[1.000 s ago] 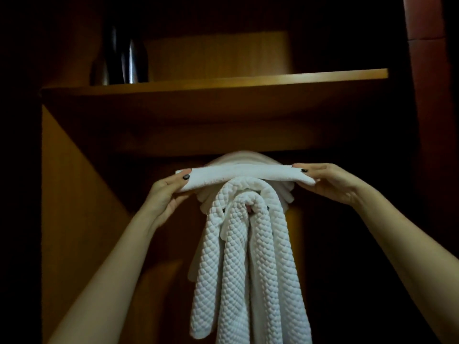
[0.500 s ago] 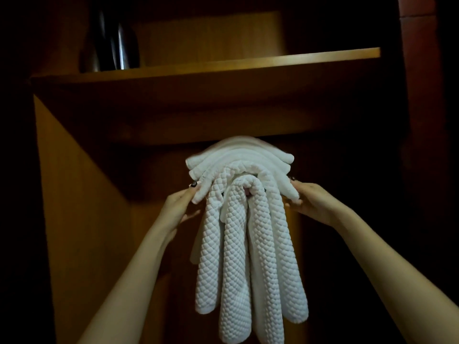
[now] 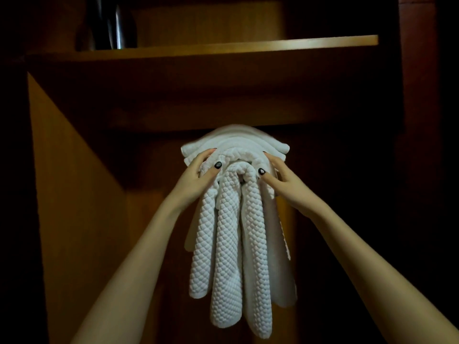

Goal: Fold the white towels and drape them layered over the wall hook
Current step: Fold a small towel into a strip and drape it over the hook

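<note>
The left hand (image 3: 198,176) grips the left shoulder of the white towels (image 3: 231,234), thumb on the front fold. The towels hang layered below the shelf (image 3: 223,47), with the hook hidden beneath them. The right hand (image 3: 283,181) grips the right shoulder likewise. Likely risk: an uneven tug from either side slides the upper layers off the hook.

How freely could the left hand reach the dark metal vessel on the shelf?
Probably yes: the vessel stands near the open front of the shelf, nothing between it and the left hand, which first must release the towels.
</note>
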